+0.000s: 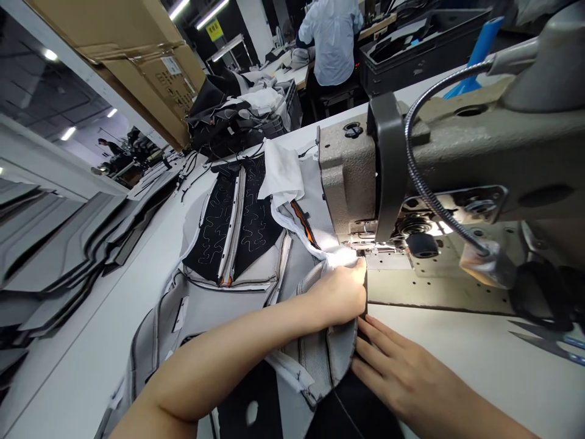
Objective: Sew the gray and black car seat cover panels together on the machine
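A large grey and black padded fabric cover (pixel 228 311), sewn from several panels, lies wrong side up on the white table. Its edge runs under the sewing machine (pixel 350 183), where a lamp lights the needle area. My left hand (pixel 340 292) is closed on the cover's edge just in front of the presser foot, its index finger pointing toward it. Lower down, my right hand (pixel 395 366) lies flat with fingers stretched along the edge, the fingertips touching the black fabric. The needle itself is hard to make out. A white cloth strip (pixel 283 171) lies over the cover's far part.
Scissors (pixel 555 341) lie at the right on the white tabletop (pixel 434 341). Stacked grey panels (pixel 59 244) stand at the left. Behind are a cardboard box (pixel 132 55), a heap of dark fabric (pixel 233 113), a dark crate (pixel 411 61) and a seated person (pixel 331 42).
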The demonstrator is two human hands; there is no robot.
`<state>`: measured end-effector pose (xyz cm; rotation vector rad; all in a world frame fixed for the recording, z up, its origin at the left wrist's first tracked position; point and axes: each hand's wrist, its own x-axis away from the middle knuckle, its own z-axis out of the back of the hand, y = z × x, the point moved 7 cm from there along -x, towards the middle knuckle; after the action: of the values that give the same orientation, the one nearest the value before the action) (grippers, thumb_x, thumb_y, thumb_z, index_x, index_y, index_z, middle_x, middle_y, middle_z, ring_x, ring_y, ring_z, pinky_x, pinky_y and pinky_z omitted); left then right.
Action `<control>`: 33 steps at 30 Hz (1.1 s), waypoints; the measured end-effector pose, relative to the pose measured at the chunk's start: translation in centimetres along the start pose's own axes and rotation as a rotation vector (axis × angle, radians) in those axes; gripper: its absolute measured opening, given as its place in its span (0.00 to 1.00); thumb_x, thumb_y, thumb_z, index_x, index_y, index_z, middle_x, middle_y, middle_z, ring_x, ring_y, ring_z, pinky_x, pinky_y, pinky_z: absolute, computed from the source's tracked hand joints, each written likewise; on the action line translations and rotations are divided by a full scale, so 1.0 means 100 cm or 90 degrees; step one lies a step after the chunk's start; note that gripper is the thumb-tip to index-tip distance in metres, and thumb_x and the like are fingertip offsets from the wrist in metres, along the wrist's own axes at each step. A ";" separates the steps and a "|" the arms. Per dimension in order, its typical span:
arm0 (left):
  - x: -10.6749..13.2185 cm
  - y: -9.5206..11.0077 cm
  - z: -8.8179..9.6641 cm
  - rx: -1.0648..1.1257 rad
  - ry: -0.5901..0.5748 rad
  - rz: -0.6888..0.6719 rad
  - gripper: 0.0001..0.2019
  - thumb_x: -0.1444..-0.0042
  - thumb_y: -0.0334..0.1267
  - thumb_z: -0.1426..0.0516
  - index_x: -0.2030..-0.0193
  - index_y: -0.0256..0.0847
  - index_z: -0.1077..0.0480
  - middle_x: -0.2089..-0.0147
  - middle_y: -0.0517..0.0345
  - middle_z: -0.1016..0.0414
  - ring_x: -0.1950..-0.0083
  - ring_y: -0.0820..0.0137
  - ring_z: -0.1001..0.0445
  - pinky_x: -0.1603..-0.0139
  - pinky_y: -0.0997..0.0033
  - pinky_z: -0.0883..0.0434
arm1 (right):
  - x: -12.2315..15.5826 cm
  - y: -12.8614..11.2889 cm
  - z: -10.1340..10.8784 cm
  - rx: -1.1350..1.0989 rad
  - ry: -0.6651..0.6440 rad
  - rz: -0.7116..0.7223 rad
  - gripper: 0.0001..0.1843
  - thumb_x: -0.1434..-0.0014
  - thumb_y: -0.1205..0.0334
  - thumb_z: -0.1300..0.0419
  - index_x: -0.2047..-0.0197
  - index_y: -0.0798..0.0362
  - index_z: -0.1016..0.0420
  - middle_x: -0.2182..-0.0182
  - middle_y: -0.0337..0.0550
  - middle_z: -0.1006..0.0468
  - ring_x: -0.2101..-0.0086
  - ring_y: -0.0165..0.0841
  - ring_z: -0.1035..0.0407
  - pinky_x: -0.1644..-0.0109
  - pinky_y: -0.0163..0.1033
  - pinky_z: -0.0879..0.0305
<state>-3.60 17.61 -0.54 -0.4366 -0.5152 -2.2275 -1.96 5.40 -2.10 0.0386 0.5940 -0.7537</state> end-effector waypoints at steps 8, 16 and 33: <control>0.023 -0.010 0.000 0.082 -0.080 0.030 0.39 0.51 0.32 0.51 0.30 0.37 0.59 0.50 0.43 0.26 0.54 0.58 0.24 0.60 0.65 0.27 | 0.000 0.000 0.004 0.007 0.026 -0.014 0.16 0.42 0.69 0.47 0.51 0.56 0.28 0.51 0.48 0.26 0.48 0.44 0.36 0.43 0.50 0.37; 0.020 -0.016 -0.005 0.090 -0.052 0.043 0.38 0.48 0.32 0.53 0.29 0.41 0.61 0.46 0.45 0.28 0.52 0.58 0.25 0.57 0.64 0.28 | 0.003 0.001 0.002 -0.012 0.028 -0.024 0.16 0.41 0.69 0.47 0.49 0.57 0.29 0.48 0.49 0.28 0.44 0.45 0.39 0.41 0.51 0.39; 0.018 -0.034 0.064 0.034 -0.036 -0.062 0.19 0.38 0.38 0.57 0.62 0.36 0.26 0.69 0.54 0.26 0.67 0.67 0.29 0.65 0.70 0.34 | -0.001 0.001 0.002 -0.114 0.000 -0.035 0.12 0.42 0.74 0.50 0.64 0.54 0.27 0.64 0.45 0.26 0.51 0.40 0.34 0.38 0.53 0.43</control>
<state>-6.39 21.67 4.99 -0.4554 -0.6366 -2.2943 -1.83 5.50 -1.93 -0.1428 0.6626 -0.7515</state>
